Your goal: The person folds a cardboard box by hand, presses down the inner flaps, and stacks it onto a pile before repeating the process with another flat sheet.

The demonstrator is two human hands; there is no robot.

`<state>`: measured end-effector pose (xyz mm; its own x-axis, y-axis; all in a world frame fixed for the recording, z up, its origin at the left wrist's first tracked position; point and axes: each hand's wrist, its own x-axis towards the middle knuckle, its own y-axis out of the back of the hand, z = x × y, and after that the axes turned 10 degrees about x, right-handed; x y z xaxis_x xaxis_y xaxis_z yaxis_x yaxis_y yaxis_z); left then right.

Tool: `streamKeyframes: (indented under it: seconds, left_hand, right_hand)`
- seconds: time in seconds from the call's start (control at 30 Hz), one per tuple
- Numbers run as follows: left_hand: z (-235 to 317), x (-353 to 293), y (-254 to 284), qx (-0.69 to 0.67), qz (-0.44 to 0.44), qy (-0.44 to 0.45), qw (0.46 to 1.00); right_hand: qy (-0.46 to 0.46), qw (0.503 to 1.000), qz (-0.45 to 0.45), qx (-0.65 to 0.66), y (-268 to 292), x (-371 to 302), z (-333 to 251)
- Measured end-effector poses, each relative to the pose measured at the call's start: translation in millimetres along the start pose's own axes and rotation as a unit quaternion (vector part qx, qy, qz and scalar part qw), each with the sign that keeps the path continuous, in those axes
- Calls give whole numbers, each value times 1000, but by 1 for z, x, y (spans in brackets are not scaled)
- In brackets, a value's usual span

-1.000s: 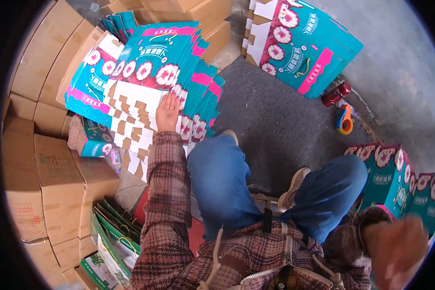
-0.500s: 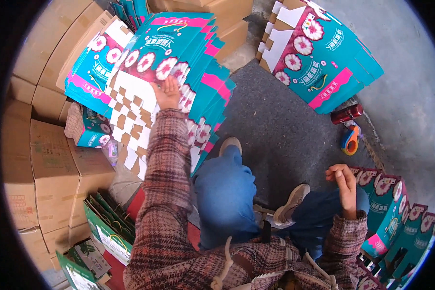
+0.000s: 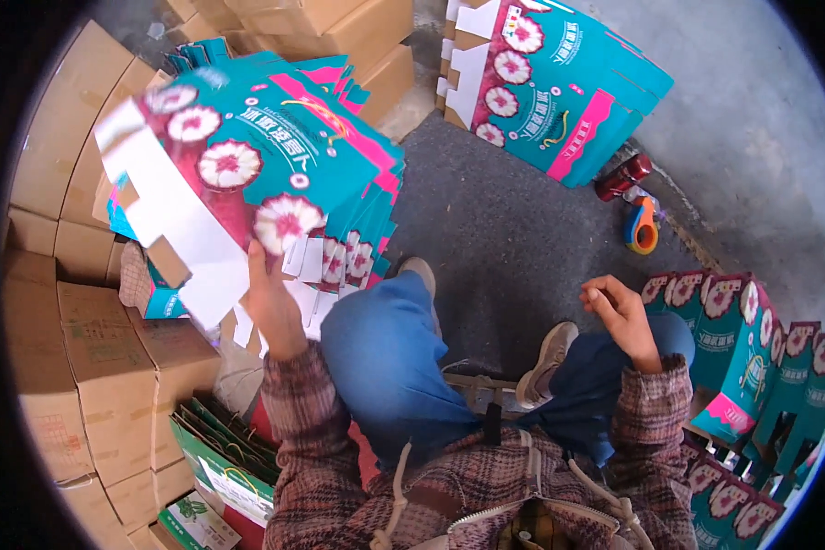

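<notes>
1. My left hand (image 3: pixel 278 310), left of the frame's centre, grips a flat teal carton (image 3: pixel 234 165) by its lower edge; one finger shows against the printed face, and the others are too hidden to make out.
2. That carton is tilted across the upper left, white flaps toward the left edge, pink band toward the centre, its flower pictures running between them.
3. Below and behind it lies a fanned stack of similar flat cartons (image 3: pixel 346 261), partly covered.
4. My right hand (image 3: pixel 621 321) is right of centre, by my right knee (image 3: pixel 666 341). Its fingers curl loosely; I cannot tell whether the tips meet.
5. Just beyond that knee, at the lower right, stand teal boxes (image 3: pixel 726 359) with flower-printed tops.
6. At the upper right, more flat cartons (image 3: pixel 568 96) lie near a dark red cylinder (image 3: pixel 623 177) and an orange-and-blue tape dispenser (image 3: pixel 643 225).
7. Brown cardboard boxes (image 3: pixel 105 367) fill the left side.
</notes>
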<state>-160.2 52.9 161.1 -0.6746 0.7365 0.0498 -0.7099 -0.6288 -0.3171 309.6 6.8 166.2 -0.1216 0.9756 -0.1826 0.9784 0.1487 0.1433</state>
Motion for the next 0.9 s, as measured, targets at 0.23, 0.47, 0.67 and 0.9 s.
streamKeyframes:
  seconds: [0.23,0.47,0.67,0.9]
  left_hand:
    - [106,-84,-37,390,-33,-43,919]
    - [108,-95,-117,335,-358,-223,842]
    - [77,-91,-114,305,-498,-204,786]
    - [69,-89,-119,258,-544,-190,776]
  right_hand:
    - [49,999,6,-18,9,-9,4]
    - [185,957,212,-73,33,-27,12]
    - [332,868,186,-318,48,-46,-55]
    - [138,966,-140,-167,61,-25,-76]
